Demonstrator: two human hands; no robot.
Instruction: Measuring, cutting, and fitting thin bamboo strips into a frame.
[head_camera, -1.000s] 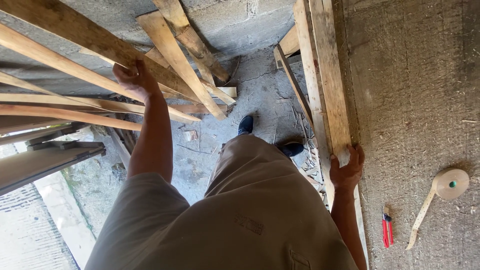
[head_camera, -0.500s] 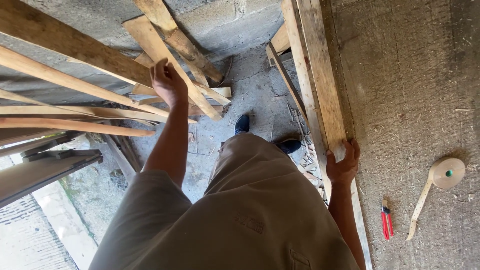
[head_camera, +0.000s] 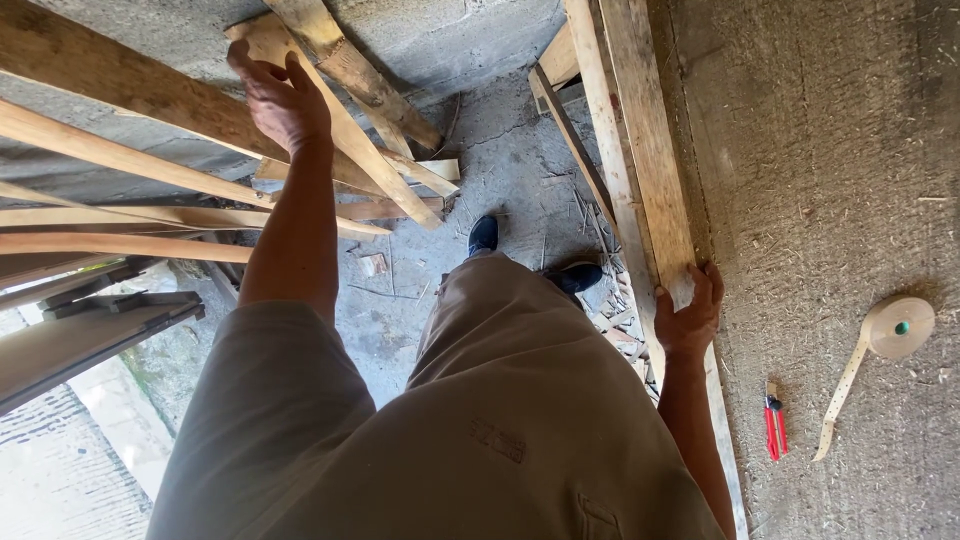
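Observation:
My left hand reaches up to the end of a pale wooden plank in a leaning pile of boards at the upper left, fingers spread over it. My right hand grips the near end of a long plank that runs along the edge of a rough concrete slab. Below me are my beige trousers and dark shoes on the lower concrete floor.
Several long boards cross the left side. A red-handled tool and a roll of tan tape with a loose tail lie on the slab at right. Wood scraps litter the floor by my feet.
My left hand has moved right and upward along the pile of boards, from a lower board to the end of the pale plank. My right hand keeps its hold on the long plank.

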